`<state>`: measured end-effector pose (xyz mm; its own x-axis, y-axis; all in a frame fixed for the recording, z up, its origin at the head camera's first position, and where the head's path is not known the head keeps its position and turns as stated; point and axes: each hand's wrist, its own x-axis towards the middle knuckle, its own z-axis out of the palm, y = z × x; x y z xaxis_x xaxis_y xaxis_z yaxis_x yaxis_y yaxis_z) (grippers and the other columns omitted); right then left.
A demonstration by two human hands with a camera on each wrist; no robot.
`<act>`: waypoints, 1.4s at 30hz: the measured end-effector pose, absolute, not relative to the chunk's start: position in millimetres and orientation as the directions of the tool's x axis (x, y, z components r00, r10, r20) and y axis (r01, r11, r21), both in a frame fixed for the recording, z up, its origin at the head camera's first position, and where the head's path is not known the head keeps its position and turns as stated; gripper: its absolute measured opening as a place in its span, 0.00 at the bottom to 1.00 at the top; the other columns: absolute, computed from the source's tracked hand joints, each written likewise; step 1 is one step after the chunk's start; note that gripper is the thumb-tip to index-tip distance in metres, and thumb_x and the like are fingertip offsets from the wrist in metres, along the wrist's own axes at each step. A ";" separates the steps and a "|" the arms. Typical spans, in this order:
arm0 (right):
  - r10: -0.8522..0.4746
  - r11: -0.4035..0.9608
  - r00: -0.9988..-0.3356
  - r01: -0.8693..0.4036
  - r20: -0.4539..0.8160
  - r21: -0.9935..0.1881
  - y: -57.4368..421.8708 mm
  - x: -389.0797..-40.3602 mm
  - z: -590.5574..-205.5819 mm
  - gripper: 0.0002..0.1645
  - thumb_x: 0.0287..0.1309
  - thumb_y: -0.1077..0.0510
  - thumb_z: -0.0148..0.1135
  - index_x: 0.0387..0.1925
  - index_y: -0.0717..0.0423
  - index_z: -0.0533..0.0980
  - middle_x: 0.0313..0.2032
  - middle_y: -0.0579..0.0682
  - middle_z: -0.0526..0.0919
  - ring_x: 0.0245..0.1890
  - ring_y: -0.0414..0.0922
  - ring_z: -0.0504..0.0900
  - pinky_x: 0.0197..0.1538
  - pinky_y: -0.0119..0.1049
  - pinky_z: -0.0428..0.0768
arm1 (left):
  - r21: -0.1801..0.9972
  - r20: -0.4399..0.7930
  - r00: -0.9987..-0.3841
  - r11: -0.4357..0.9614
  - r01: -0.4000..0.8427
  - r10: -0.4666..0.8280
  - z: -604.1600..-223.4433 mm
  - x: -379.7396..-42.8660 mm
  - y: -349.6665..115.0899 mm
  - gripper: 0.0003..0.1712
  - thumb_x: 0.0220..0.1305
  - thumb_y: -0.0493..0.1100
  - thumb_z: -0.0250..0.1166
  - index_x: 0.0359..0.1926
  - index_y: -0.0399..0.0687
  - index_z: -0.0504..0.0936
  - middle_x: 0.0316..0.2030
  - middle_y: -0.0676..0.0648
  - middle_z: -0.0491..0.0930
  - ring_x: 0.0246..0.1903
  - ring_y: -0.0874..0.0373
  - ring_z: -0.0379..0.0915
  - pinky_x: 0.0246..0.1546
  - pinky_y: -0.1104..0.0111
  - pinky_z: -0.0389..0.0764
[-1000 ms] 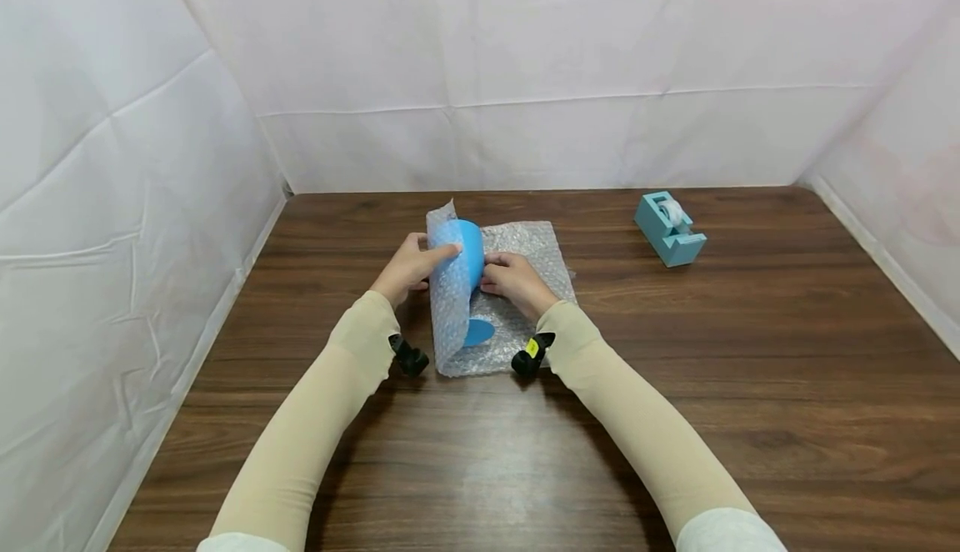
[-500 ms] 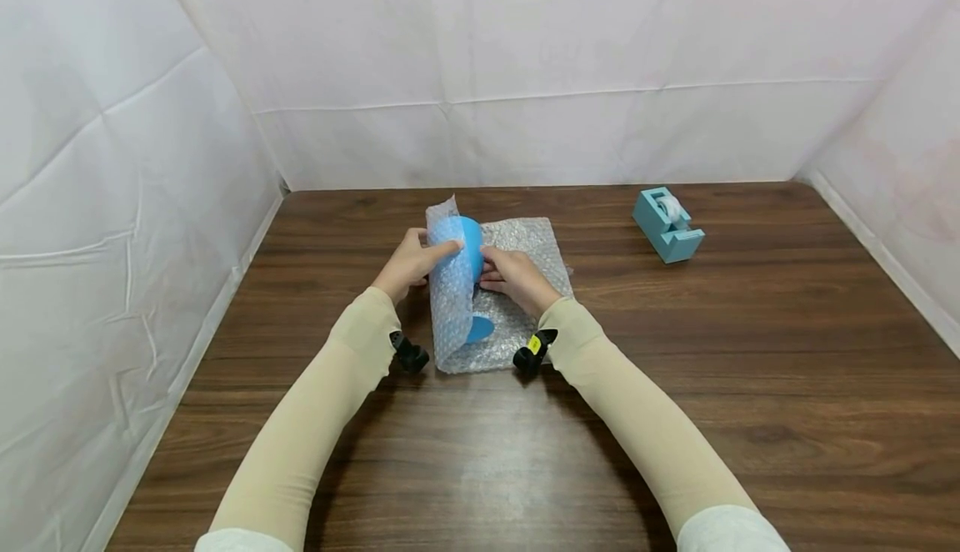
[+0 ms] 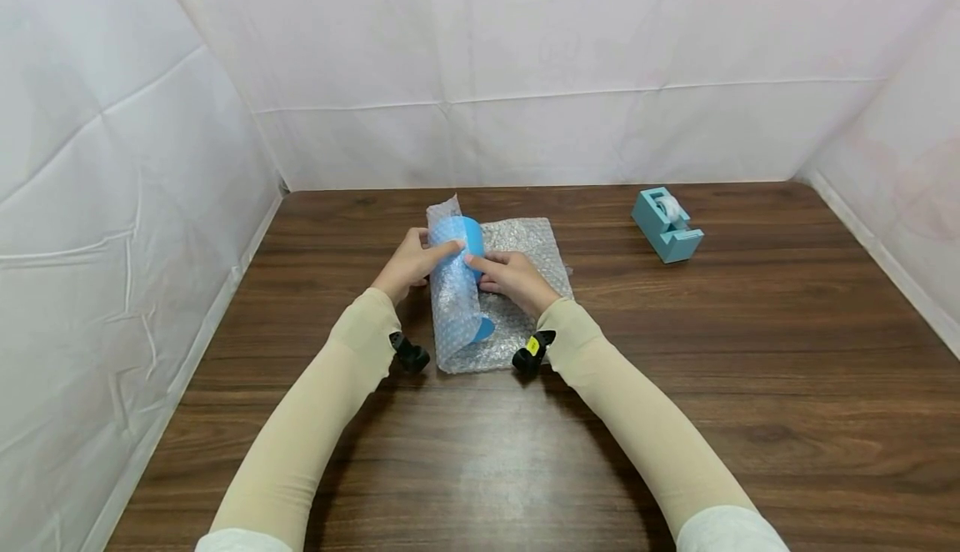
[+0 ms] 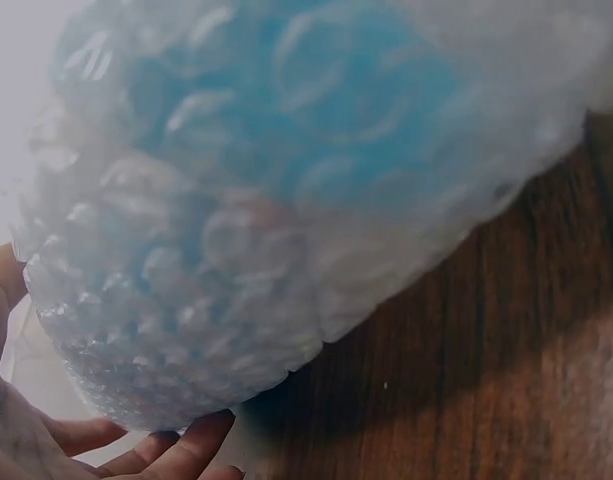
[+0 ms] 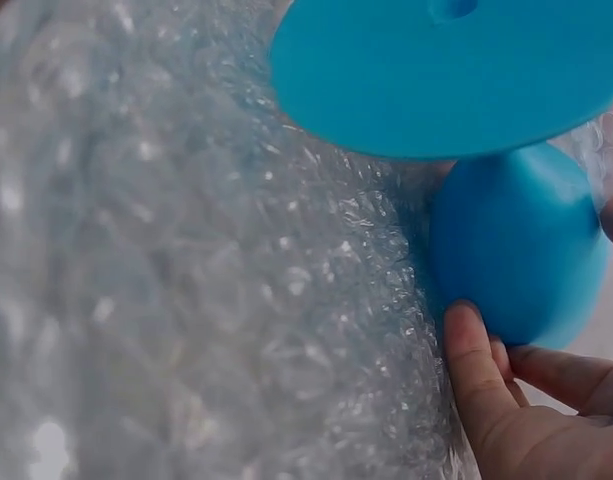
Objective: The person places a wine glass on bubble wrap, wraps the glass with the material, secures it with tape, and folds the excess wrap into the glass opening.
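Note:
A blue goblet (image 3: 474, 235) lies on its side on a sheet of bubble wrap (image 3: 525, 238), its round foot (image 5: 426, 90) toward the person. The sheet's left part is folded up over the goblet's left side. With the thumb on top and fingers at the outer side, my left hand (image 3: 408, 267) holds this folded wrap against the bowl. My right hand (image 3: 516, 277) grips the bowl (image 5: 516, 250) from the right, thumb above at the wrap's edge and fingers low on the bowl. In the left wrist view, blue shows through the wrap (image 4: 186, 260).
A light blue tape dispenser (image 3: 667, 225) with a roll of clear tape stands at the back right of the brown wooden table (image 3: 750, 368). White cloth walls (image 3: 525, 135) enclose the table at the back and sides.
The folded wrap has come further right over the goblet and its foot. My right thumb has moved from the bowl's right side to its top. The left hand stays in place.

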<state>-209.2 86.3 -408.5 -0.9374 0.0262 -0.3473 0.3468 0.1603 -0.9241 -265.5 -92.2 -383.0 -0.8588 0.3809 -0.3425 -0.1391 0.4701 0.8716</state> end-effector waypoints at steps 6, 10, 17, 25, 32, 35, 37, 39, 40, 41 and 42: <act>0.030 0.168 -0.933 0.359 -0.359 -0.918 85.4 -209.6 -406.5 0.45 0.61 0.43 0.61 0.72 0.59 0.57 0.59 0.56 0.74 0.59 0.49 0.76 0.62 0.39 0.74 | 0.871 -0.340 -0.851 0.476 -0.124 0.400 -383.1 -264.4 -93.0 0.52 0.63 0.65 0.58 0.75 0.49 0.42 0.73 0.39 0.48 0.70 0.43 0.54 0.63 0.48 0.67; 0.043 0.175 -0.931 0.365 -0.363 -0.914 85.4 -210.0 -406.2 0.44 0.61 0.43 0.61 0.71 0.59 0.58 0.58 0.56 0.74 0.58 0.49 0.77 0.61 0.39 0.75 | 0.872 -0.340 -0.846 0.475 -0.120 0.411 -382.5 -265.0 -94.5 0.46 0.68 0.64 0.51 0.76 0.50 0.42 0.74 0.41 0.46 0.70 0.44 0.53 0.63 0.48 0.67; 0.034 0.155 -0.931 0.364 -0.363 -0.918 87.4 -210.0 -407.9 0.43 0.62 0.44 0.60 0.71 0.59 0.58 0.60 0.57 0.73 0.58 0.50 0.76 0.62 0.39 0.74 | 0.894 -0.365 -0.842 0.404 -0.196 0.398 -383.0 -268.7 -95.1 0.33 0.75 0.57 0.40 0.75 0.54 0.48 0.74 0.44 0.50 0.69 0.45 0.55 0.64 0.49 0.67; 0.017 0.150 -0.935 0.353 -0.354 -0.924 89.4 -208.4 -407.4 0.42 0.63 0.45 0.59 0.71 0.60 0.58 0.63 0.57 0.70 0.59 0.51 0.74 0.62 0.41 0.74 | 0.903 -0.363 -0.844 0.374 -0.214 0.394 -384.4 -270.1 -96.2 0.29 0.76 0.52 0.40 0.74 0.55 0.51 0.73 0.44 0.53 0.67 0.44 0.59 0.63 0.49 0.67; -0.002 0.145 -0.937 0.344 -0.348 -0.928 91.0 -206.6 -406.0 0.41 0.64 0.45 0.58 0.71 0.60 0.58 0.64 0.57 0.68 0.60 0.52 0.73 0.63 0.42 0.73 | 0.899 -0.351 -0.844 0.399 -0.182 0.405 -385.6 -270.6 -97.0 0.31 0.75 0.51 0.45 0.75 0.54 0.50 0.72 0.42 0.54 0.66 0.43 0.61 0.63 0.49 0.68; -0.008 0.151 -0.936 0.345 -0.351 -0.926 92.0 -205.4 -405.3 0.42 0.64 0.45 0.58 0.71 0.60 0.56 0.65 0.58 0.68 0.61 0.52 0.73 0.63 0.42 0.73 | 0.900 -0.348 -0.845 0.396 -0.181 0.405 -385.4 -270.4 -96.9 0.32 0.74 0.52 0.46 0.74 0.55 0.51 0.71 0.41 0.56 0.65 0.43 0.63 0.62 0.49 0.68; -0.006 0.153 -0.935 0.350 -0.355 -0.924 92.7 -204.9 -404.8 0.42 0.64 0.45 0.58 0.71 0.60 0.56 0.65 0.58 0.68 0.61 0.52 0.72 0.64 0.42 0.72 | 0.901 -0.346 -0.847 0.394 -0.181 0.404 -385.2 -270.1 -96.8 0.32 0.74 0.53 0.47 0.74 0.55 0.51 0.71 0.41 0.57 0.64 0.43 0.64 0.62 0.49 0.69; -0.004 0.157 -0.934 0.353 -0.358 -0.922 93.6 -204.7 -404.7 0.42 0.64 0.45 0.57 0.72 0.60 0.56 0.64 0.58 0.68 0.62 0.52 0.72 0.64 0.42 0.72 | 0.903 -0.342 -0.850 0.390 -0.179 0.401 -384.8 -269.8 -96.5 0.32 0.73 0.53 0.48 0.74 0.55 0.52 0.70 0.41 0.57 0.63 0.43 0.65 0.62 0.49 0.69; 0.000 0.157 -0.933 0.355 -0.359 -0.922 94.2 -204.7 -404.8 0.42 0.64 0.45 0.57 0.71 0.61 0.56 0.64 0.59 0.68 0.61 0.52 0.72 0.64 0.42 0.72 | 0.904 -0.339 -0.851 0.389 -0.177 0.401 -384.7 -269.7 -96.4 0.32 0.73 0.53 0.49 0.73 0.55 0.52 0.70 0.41 0.57 0.62 0.43 0.66 0.62 0.49 0.69; 0.002 0.156 -0.933 0.355 -0.359 -0.922 94.4 -204.7 -404.6 0.42 0.64 0.46 0.58 0.71 0.61 0.56 0.64 0.59 0.69 0.61 0.52 0.73 0.63 0.42 0.73 | 0.906 -0.335 -0.854 0.386 -0.175 0.399 -384.7 -269.7 -96.2 0.32 0.73 0.53 0.49 0.73 0.54 0.53 0.70 0.41 0.56 0.62 0.43 0.66 0.62 0.49 0.70; 0.003 0.160 -0.934 0.352 -0.356 -0.922 95.0 -204.8 -404.8 0.42 0.64 0.46 0.57 0.71 0.61 0.57 0.63 0.59 0.69 0.61 0.52 0.73 0.63 0.42 0.73 | 0.907 -0.331 -0.856 0.383 -0.173 0.398 -384.5 -269.6 -96.1 0.32 0.73 0.53 0.50 0.73 0.54 0.53 0.71 0.42 0.56 0.62 0.43 0.66 0.62 0.49 0.69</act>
